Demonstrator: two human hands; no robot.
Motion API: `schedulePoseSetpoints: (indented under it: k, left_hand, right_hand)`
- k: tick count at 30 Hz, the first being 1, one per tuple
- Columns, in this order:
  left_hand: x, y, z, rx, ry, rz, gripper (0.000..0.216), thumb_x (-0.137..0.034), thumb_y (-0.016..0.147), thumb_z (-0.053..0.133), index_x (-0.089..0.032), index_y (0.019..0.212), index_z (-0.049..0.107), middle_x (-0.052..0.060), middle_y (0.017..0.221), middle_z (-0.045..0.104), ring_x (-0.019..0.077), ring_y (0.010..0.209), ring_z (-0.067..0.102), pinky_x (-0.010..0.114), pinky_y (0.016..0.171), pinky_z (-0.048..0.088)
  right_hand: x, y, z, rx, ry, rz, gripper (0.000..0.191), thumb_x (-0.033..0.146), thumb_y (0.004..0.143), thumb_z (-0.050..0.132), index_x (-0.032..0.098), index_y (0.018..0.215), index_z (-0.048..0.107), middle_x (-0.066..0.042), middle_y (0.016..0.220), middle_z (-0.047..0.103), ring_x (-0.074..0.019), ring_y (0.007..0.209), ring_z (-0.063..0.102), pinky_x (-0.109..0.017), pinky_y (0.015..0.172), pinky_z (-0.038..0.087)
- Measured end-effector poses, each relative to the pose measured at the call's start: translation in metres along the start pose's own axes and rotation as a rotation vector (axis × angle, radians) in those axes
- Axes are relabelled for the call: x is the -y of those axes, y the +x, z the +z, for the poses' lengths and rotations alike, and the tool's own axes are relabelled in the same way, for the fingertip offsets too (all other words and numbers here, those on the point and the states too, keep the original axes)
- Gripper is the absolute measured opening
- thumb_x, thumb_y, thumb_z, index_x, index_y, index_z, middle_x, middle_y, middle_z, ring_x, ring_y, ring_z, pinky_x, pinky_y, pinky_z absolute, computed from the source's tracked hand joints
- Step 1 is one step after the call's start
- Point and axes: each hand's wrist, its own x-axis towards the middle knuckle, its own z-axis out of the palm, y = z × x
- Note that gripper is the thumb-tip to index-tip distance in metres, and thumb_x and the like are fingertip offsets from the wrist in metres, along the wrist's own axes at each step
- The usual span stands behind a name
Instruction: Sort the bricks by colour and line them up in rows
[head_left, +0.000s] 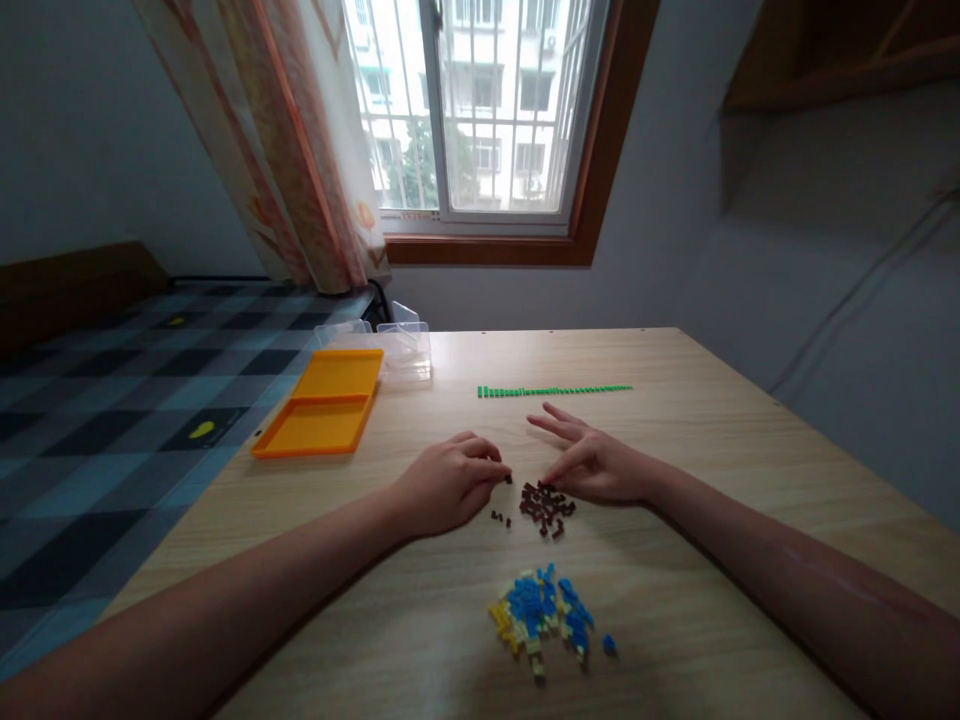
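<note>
My left hand (454, 483) is closed, its thumb and fingertips together at a small dark brown brick (508, 479). To its right lies a pile of brown bricks (546, 508). At the far edge of that pile, the forefinger of my right hand (596, 460) points down and touches the bricks. The other fingers of my right hand are spread, and nothing shows in its grip. A few loose brown bricks (500, 518) lie just below my left fingertips.
Nearer to me lies a heap of blue, yellow and pale bricks (534, 605). A row of green bricks (555, 391) runs across the table (720, 440) beyond my hands. An open orange case (319, 425) and clear plastic boxes (405, 355) stand at the back left, beside a bed (150, 400).
</note>
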Motion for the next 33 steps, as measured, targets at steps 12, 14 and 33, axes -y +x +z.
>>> schedulePoseSetpoints:
  k: [12, 14, 33]
  left_hand:
    - [0.0015, 0.0027, -0.0009, 0.034, 0.039, 0.053, 0.031, -0.014, 0.087, 0.054, -0.026, 0.108, 0.074, 0.003, 0.104, 0.071, 0.0186, 0.092, 0.062, 0.032, 0.082, 0.052]
    - [0.0008, 0.0025, -0.0014, 0.036, 0.058, 0.075, 0.029, -0.016, 0.090, 0.052, -0.026, 0.108, 0.073, 0.003, 0.104, 0.071, 0.0182, 0.090, 0.062, 0.031, 0.081, 0.052]
    - [-0.0071, 0.0020, -0.0023, 0.036, 0.058, 0.091, 0.029, -0.018, 0.093, 0.048, -0.021, 0.112, 0.070, 0.006, 0.101, 0.069, 0.0186, 0.090, 0.063, 0.032, 0.080, 0.052]
  right_hand:
    - [0.0028, 0.0008, -0.0019, 0.009, 0.030, 0.019, 0.027, 0.022, 0.082, 0.076, 0.034, 0.106, 0.078, 0.001, 0.161, 0.033, -0.0313, 0.154, 0.010, -0.062, 0.119, 0.022]
    - [0.0020, 0.0013, -0.0018, 0.013, 0.027, 0.014, 0.026, 0.023, 0.081, 0.077, 0.034, 0.105, 0.079, 0.000, 0.161, 0.033, -0.0314, 0.154, 0.011, -0.062, 0.119, 0.022]
    - [0.0007, 0.0078, 0.0047, -0.123, 0.009, 0.008, 0.013, 0.034, 0.085, 0.076, 0.027, 0.095, 0.080, -0.009, 0.153, 0.046, -0.0306, 0.149, 0.029, -0.058, 0.117, 0.030]
